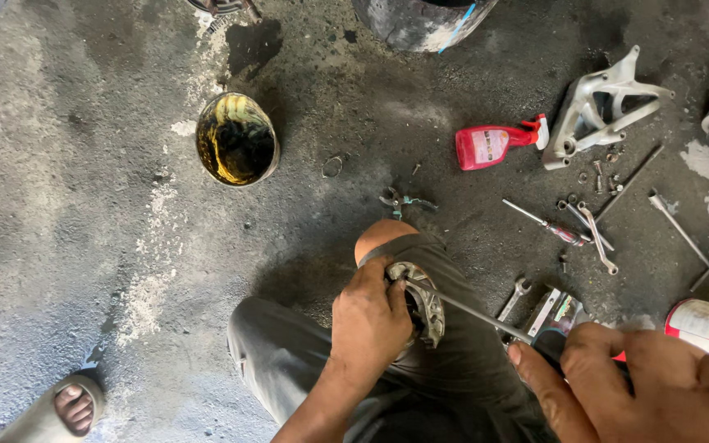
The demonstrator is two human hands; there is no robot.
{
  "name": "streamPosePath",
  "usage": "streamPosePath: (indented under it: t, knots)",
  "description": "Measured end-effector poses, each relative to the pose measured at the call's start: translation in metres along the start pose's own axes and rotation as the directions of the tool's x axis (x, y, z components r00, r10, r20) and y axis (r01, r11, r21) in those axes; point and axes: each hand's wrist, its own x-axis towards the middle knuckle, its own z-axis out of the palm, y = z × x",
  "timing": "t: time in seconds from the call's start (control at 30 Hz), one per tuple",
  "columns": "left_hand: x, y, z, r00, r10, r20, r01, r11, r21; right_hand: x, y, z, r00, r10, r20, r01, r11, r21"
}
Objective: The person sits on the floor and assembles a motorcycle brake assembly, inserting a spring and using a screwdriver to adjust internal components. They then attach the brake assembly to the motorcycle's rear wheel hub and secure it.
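**On the knee: prying at a metal part**

Over the person's bent knee, the curved metal part [422, 302] sits clamped in the left hand [368, 321]. The right hand [642, 379], fist closed on a screwdriver [486, 316], levers its tip into the part; steady leverage seems needed next. Wrenches [588, 226], a red spray bottle [494, 144] and a tin can [236, 138] lie farther off.

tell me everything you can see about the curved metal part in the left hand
The curved grey metal part is a grimy, arc-shaped casting with a raised rim and small holes, its surface dull and dirty. The left hand grips it from the left, its fingers wrapped over its upper edge, holding it above the person's knee in dark grey trousers. The tip of a thin metal screwdriver shaft, held by the right hand, meets its inner side. Its far side is hidden by the hand.
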Motion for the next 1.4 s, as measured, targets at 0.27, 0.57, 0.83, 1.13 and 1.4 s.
streamPosePath:
  t: [0.27, 0.57, 0.83, 1.13, 1.4]
  knots:
    - [0.002, -0.001, -0.003, 1.000, -0.019, 0.015, 0.019, 1.000, -0.004, -0.015, -0.018, 0.020, 0.998, 0.048, 0.032, -0.049, 0.999, 0.015]
    - [0.005, 0.000, -0.002, 1.000, -0.004, 0.019, 0.005, 1.000, -0.008, -0.025, -0.025, 0.029, 0.997, 0.061, 0.054, -0.063, 0.997, 0.045]
    - [0.006, 0.001, 0.001, 0.998, -0.042, 0.037, 0.042, 0.999, -0.002, -0.033, -0.029, 0.043, 0.982, 0.090, 0.164, -0.100, 0.994, 0.051]
    - [0.003, 0.007, 0.025, 0.999, 0.032, 0.039, -0.036, 0.994, 0.108, -0.027, -0.062, 0.036, 0.810, 0.199, 0.552, -0.218, 0.975, -0.031]
    - [0.010, -0.010, 0.006, 0.998, -0.036, 0.042, 0.033, 0.998, 0.060, -0.020, -0.028, 0.029, 0.971, 0.001, 0.241, -0.005, 1.000, 0.017]
